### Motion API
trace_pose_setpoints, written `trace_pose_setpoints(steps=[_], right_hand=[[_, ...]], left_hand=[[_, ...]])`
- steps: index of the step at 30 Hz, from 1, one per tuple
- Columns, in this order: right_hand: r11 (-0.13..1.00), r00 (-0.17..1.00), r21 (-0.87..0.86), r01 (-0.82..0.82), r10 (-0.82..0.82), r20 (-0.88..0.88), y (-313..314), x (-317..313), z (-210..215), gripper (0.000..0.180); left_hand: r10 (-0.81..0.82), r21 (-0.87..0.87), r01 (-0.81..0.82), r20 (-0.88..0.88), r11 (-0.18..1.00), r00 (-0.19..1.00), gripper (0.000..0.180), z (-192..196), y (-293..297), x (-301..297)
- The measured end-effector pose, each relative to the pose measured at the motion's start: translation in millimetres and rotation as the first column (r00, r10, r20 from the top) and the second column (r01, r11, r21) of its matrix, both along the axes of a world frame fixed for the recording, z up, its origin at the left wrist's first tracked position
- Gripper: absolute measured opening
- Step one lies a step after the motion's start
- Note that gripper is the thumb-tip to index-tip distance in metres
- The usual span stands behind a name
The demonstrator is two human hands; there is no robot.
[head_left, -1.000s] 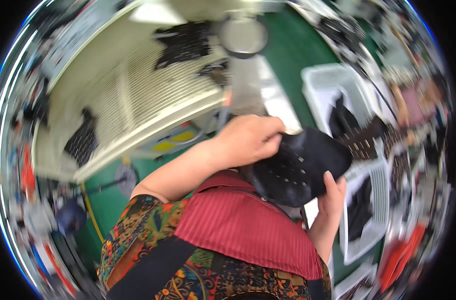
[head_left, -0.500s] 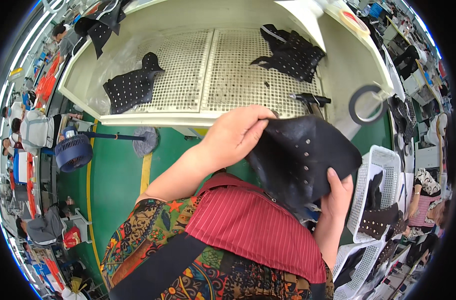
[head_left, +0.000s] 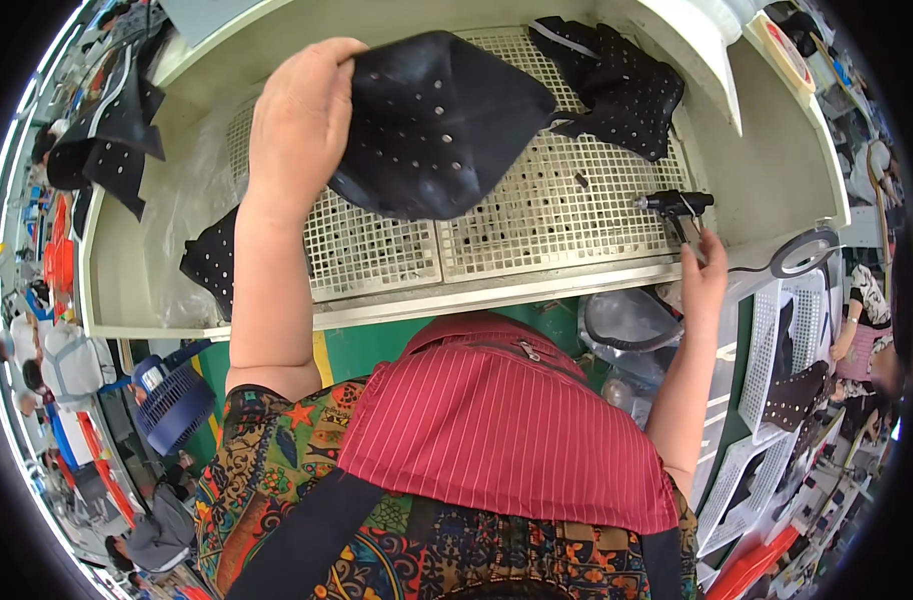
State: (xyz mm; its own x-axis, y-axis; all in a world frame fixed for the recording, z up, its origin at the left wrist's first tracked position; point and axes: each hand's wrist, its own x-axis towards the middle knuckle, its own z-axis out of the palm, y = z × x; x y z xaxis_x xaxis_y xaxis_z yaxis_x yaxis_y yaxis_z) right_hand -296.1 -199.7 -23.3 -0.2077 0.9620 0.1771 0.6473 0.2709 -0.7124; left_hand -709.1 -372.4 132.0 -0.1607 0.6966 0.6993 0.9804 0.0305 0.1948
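Pinched by its upper left edge, a black leather piece (head_left: pixel 436 120) with rows of small bright round spots hangs from my left hand (head_left: pixel 301 120) above the grated tray (head_left: pixel 366 240). I cannot tell whether the spots are studs or holes. On the grate's right side lies a black pistol-shaped tool (head_left: pixel 676 203) with a metal nozzle. My right hand (head_left: pixel 704 268) is just below it, thumb and fingers apart around the lower end of its handle; a firm hold does not show. Another black dotted piece (head_left: pixel 626 95) rests at the back right, and one more (head_left: pixel 211 262) is partly behind my left forearm.
The tray has raised pale walls, and clear plastic (head_left: pixel 171 240) lies along its left side. Dotted pieces (head_left: pixel 111 150) hang over the left rim. A tape roll (head_left: pixel 804 252) is at the right corner, above white baskets (head_left: pixel 766 400). A blue fan (head_left: pixel 174 405) stands left.
My left hand has carried the leather piece up and left over the tray. My right hand has let go of it and moved up to the tool. My view has moved nearer the tray.
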Motion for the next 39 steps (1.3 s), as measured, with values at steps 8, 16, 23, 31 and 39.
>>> trace_pose_setpoints(steps=[8, 16, 23, 31, 39], right_hand=[[0.997, 0.843, 0.046, 0.068, -0.082, 0.532, 45, 1, 2, 0.045], [0.783, 0.983, -0.622, 0.003, 0.113, 0.148, 68, 6, 5, 0.043], [0.749, 0.971, -0.645, -0.151, -0.01, -0.239, 32, 9, 17, 0.028], [0.586, 0.827, -0.653, -0.479, 0.051, -0.561, -43, -50, 68, 0.037], [0.865, 0.87, -0.155, -0.477, 0.49, 0.058, -43, -176, 97, 0.032]], left_hand=[[0.02, -0.229, -0.032, -0.055, 0.973, 0.998, 0.018, -76, 42, -63], [-0.014, -0.42, 0.075, 0.146, 0.904, 0.989, 0.022, -88, 50, -48], [0.175, -0.687, -0.034, 0.137, 0.726, 0.975, 0.024, -76, 54, -36], [0.277, -0.701, -0.021, 0.255, 0.713, 0.926, 0.027, -105, 76, -35], [0.238, -0.77, -0.047, 0.138, 0.636, 0.962, 0.029, -102, 103, -37]])
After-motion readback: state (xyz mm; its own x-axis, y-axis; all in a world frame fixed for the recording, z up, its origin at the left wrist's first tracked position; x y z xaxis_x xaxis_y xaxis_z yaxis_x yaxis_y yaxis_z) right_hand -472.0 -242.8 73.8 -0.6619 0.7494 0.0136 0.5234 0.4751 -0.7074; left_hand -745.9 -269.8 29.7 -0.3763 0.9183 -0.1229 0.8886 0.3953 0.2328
